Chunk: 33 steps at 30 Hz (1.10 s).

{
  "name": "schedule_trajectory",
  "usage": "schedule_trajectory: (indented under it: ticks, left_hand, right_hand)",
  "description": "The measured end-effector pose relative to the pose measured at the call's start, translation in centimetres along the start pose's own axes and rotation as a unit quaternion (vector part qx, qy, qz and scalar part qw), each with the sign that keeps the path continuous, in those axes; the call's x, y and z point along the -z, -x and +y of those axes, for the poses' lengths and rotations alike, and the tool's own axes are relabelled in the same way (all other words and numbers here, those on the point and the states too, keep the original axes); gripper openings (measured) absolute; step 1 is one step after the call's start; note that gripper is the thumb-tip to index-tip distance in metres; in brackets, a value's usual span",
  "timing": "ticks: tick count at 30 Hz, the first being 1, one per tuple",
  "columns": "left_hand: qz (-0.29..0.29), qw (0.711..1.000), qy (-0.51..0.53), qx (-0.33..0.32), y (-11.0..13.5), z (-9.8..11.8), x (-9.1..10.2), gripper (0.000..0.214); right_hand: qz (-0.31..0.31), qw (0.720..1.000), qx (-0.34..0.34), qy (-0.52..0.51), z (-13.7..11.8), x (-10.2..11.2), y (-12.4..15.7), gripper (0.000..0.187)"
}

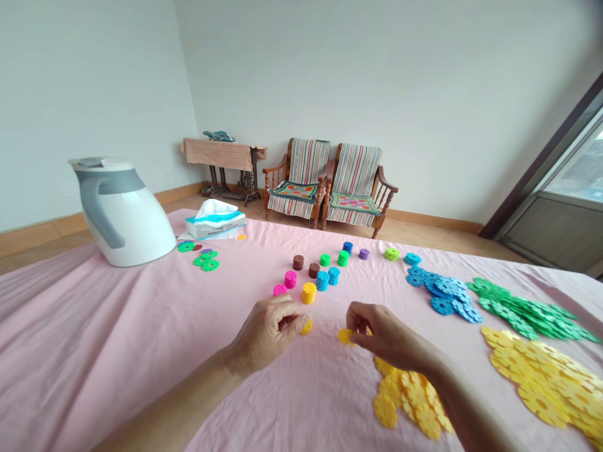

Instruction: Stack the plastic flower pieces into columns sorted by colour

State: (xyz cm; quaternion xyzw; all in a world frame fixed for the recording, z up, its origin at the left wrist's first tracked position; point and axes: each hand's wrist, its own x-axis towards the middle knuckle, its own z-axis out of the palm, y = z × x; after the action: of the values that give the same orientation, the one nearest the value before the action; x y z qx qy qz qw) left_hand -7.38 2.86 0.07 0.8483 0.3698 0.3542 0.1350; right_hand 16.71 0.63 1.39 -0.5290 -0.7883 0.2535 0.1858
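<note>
My left hand (pixel 268 329) is closed in a pinch on a yellow snowflake disc (pixel 306 326) just above the pink tablecloth (pixel 117 351). My right hand (pixel 384 336) is also closed, pinching another yellow disc (pixel 346 336) a short way to the right. Loose yellow discs (pixel 407 398) lie under and beside my right forearm. Just beyond my hands stand small stacks of discs: yellow (pixel 308 292), pink (pixel 291 279), blue (pixel 323 280), brown (pixel 298 262) and green (pixel 343 258).
A white electric kettle (pixel 122 210) stands at the left, with a tissue pack (pixel 215 220) behind it and a few green discs (pixel 206 259) nearby. Piles of blue (pixel 443 292), green (pixel 527 311) and yellow discs (pixel 546 376) lie at the right. Two wooden armchairs (pixel 330 185) stand by the far wall.
</note>
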Motion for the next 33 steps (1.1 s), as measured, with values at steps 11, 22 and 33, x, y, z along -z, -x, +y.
schedule_trajectory:
  ticks: [11,22,33]
  left_hand:
    - [-0.047,0.999,0.010,-0.017,0.1,0.2,0.0,0.034]
    - [-0.079,0.993,0.087,-0.002,0.5,1.2,-0.7,0.009]
    - [-0.078,0.993,0.086,0.033,0.6,2.1,-1.0,0.025]
  right_hand:
    - [0.072,0.995,-0.050,-0.045,1.2,-1.7,-1.3,0.010]
    - [0.086,0.962,-0.088,-0.245,0.0,-2.5,-1.8,0.010]
    - [0.017,0.921,-0.080,-0.380,-2.2,-4.1,-1.7,0.022]
